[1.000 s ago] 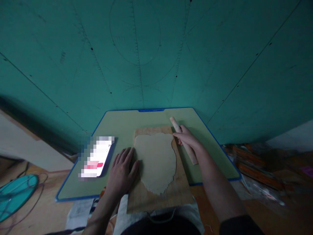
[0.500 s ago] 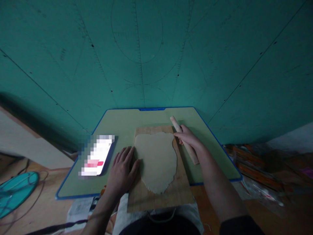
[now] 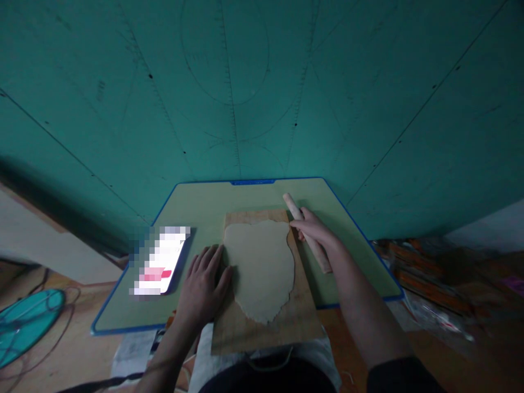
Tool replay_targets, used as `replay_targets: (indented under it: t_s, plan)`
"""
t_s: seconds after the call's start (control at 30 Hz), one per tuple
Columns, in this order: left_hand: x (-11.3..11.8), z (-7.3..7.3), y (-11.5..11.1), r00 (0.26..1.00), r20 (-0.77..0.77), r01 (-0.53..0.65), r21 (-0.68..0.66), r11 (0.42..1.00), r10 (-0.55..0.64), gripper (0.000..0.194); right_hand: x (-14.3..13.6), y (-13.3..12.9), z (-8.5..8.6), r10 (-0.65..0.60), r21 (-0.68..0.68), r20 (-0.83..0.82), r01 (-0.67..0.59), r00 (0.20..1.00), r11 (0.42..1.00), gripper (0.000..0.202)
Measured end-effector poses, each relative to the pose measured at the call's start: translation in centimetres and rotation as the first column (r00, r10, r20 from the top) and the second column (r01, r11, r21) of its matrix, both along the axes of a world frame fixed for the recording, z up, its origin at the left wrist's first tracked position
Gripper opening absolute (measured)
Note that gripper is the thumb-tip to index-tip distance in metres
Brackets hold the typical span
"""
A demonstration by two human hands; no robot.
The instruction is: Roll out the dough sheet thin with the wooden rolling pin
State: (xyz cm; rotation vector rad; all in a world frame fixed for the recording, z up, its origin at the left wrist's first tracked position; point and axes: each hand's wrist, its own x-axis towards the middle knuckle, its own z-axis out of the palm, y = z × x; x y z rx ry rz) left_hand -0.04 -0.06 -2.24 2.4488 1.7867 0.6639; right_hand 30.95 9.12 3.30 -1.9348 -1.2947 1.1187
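Note:
A flat, rolled-out sheet of dough (image 3: 260, 267) with ragged edges lies on a wooden board (image 3: 270, 338), whose near end juts past the table's front edge. My left hand (image 3: 204, 281) rests flat at the board's left side, fingers stretched out, the thumb at the dough's left edge. On the right, my right hand (image 3: 311, 225) is closed around a wooden rolling pin (image 3: 291, 204). The pin slants beside the board's right edge, over the table top. Part of its middle is hidden by the hand.
The small table (image 3: 204, 197) has a pale green top and a blue rim, up against a green wall (image 3: 245, 120). A lit phone (image 3: 166, 262), partly blurred, lies on its left side. A teal round object (image 3: 35, 322) and cables are at floor left, packaged items (image 3: 426, 273) at right.
The view has shifted very slightly. Both hands, the rolling pin and the dough look the same as before.

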Motion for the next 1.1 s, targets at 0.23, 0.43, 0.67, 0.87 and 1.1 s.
replay_targets:
  t_s: [0.23,0.43,0.67,0.87,1.1]
  plan:
    - [0.05,0.05,0.0,1.0,0.003,-0.005,0.001,1.0,0.005,0.053,-0.12,0.0,0.26,0.01,-0.01,0.006,-0.01,1.0,1.0,0.023]
    - [0.09,0.34,-0.05,1.0,0.0,-0.007,-0.012,1.0,0.007,0.053,-0.27,0.06,0.31,0.016,-0.027,0.016,-0.015,1.0,1.0,0.022]
    - [0.09,0.48,0.0,1.0,0.024,-0.014,-0.021,1.0,0.014,0.052,-0.22,0.05,0.44,0.026,-0.03,0.021,-0.025,0.999,0.999,0.023]
    - [0.03,0.31,0.04,1.0,0.024,-0.005,0.002,1.0,0.005,0.051,-0.06,-0.05,0.55,0.04,-0.024,0.01,-0.04,0.999,0.999,0.021]
    - [-0.03,0.12,0.02,1.0,0.023,-0.003,-0.004,1.0,0.003,0.052,-0.13,-0.14,0.76,0.041,-0.036,0.027,-0.04,0.999,0.999,0.023]
